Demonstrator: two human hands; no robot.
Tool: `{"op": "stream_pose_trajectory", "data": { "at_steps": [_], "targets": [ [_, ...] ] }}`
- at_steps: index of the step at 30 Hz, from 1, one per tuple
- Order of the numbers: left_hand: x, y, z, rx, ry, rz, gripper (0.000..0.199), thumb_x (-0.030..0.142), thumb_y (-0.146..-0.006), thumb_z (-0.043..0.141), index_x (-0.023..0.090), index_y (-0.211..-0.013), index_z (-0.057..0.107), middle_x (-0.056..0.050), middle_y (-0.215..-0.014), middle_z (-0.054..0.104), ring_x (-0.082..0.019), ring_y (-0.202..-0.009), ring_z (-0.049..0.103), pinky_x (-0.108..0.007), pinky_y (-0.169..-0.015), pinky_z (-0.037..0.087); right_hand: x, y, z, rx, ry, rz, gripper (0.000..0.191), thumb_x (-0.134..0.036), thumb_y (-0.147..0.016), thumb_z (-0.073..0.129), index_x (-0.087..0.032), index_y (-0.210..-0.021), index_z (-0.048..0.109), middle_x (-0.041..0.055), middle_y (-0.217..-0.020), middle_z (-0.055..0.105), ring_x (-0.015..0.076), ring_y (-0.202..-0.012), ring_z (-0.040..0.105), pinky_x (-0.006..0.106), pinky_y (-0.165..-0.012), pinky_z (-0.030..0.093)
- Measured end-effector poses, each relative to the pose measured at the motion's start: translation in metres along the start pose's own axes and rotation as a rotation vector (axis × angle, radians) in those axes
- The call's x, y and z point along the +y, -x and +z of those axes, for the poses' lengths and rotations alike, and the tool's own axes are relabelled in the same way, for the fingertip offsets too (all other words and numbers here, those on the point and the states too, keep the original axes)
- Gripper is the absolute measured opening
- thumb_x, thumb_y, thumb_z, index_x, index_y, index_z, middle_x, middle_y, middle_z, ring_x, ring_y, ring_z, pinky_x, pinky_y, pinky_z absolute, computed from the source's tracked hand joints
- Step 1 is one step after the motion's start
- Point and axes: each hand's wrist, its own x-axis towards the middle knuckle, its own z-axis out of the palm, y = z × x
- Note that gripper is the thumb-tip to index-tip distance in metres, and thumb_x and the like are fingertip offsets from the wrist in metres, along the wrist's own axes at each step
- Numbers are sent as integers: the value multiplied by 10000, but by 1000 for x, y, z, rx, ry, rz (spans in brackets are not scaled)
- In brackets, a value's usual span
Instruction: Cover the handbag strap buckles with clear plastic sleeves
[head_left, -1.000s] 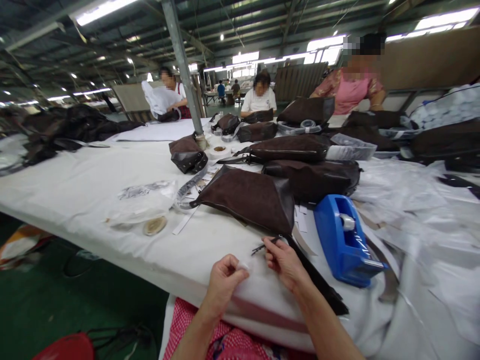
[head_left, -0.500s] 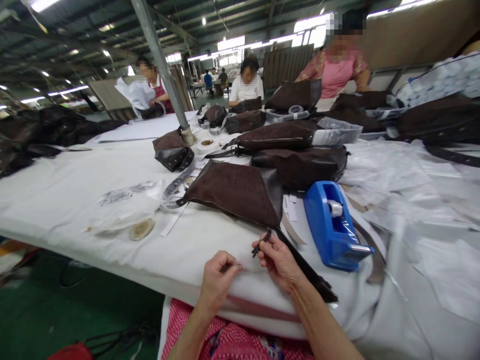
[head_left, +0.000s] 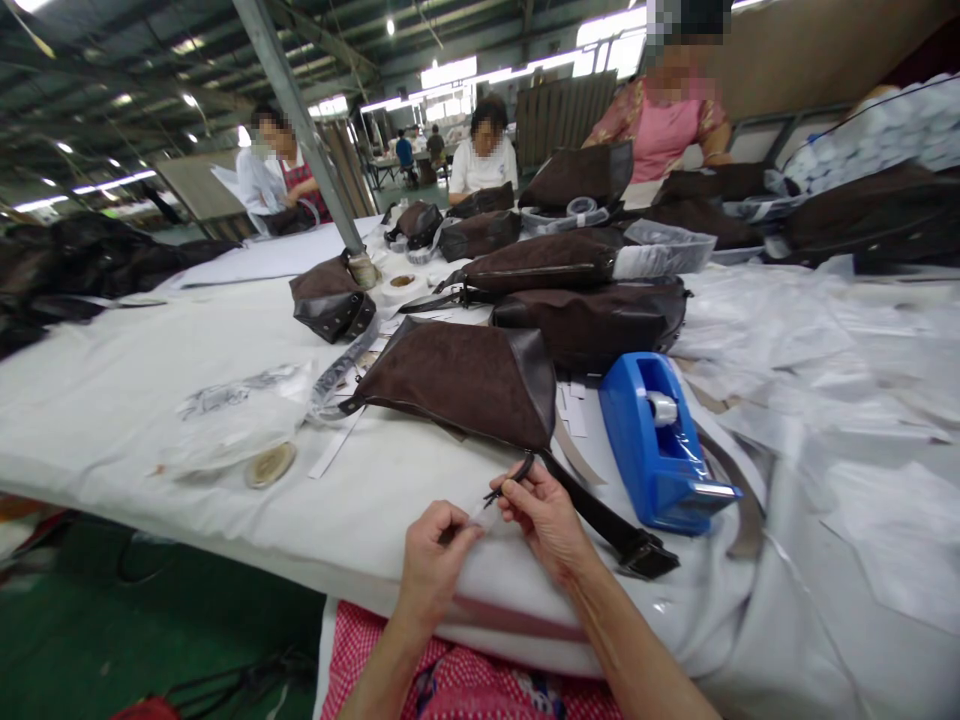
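Observation:
A dark brown bag (head_left: pixel 465 380) with black leather ends lies on its side in front of me. At its near corner my right hand (head_left: pixel 541 515) pinches a thin dark strip (head_left: pixel 517 478), looped at the top, with ends pointing down to the left. Close beside it, my left hand (head_left: pixel 439 545) is closed, thumb against fingers, on a small whitish see-through piece (head_left: pixel 484 514) that reaches to the strip's ends. Whether the two touch, I cannot tell. From the bag, a black strap with a buckle (head_left: pixel 646 555) runs out past my right wrist.
To the right stands a blue tape dispenser (head_left: pixel 652 450). More brown bags (head_left: pixel 592 325) lie behind. A clear plastic bag (head_left: pixel 247 400) and a tape roll (head_left: pixel 271 465) are at left; plastic sheets (head_left: pixel 825 370) cover the right. Other people stand across the white table (head_left: pixel 90 400).
The dark strip has tilted and its ends now meet the whitish piece at my left hand. My right hand has shifted slightly left. The strap's buckle end has turned and shows more.

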Motion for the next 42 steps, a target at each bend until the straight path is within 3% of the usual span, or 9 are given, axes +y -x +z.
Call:
{"op": "stream_pose_trajectory", "data": {
  "at_steps": [7,18,27,32,42],
  "targets": [
    [-1,2,0,20,22,-5,194,266,-693,666,185,-571,539,17,-587,490,-134,-602,443,-241,-601,352,3,-1,1,17,11,-14,415,-362,-567,872,-175,-791,576,1,-745,713,64,-549,580,144,-490,449],
    [-7,5,1,72,-105,164,200,286,-750,622,179,-605,536,18,-631,504,-131,-629,466,-240,-615,359,7,-4,-2,3,24,-28,415,-385,-550,875,-176,-774,595,2,-745,712,69,-551,581,152,-487,440],
    [-3,3,8,29,-34,20,228,341,-748,622,174,-626,528,37,-586,463,-116,-586,424,-230,-575,340,6,-4,-1,-2,31,-33,407,-382,-550,873,-171,-759,595,1,-723,702,61,-520,555,156,-474,423],
    [-5,6,4,64,-60,69,218,318,-743,626,173,-621,516,33,-612,459,-117,-612,430,-227,-594,346,5,-6,-1,58,-18,-55,414,-374,-538,877,-176,-767,595,-7,-736,699,60,-526,552,158,-485,433],
    [-7,6,10,103,-101,124,205,309,-759,625,174,-630,539,25,-620,504,-121,-607,462,-226,-594,368,4,-5,-1,34,30,-63,404,-386,-538,872,-177,-750,599,-1,-726,696,69,-536,553,167,-485,424]
  ]
}}
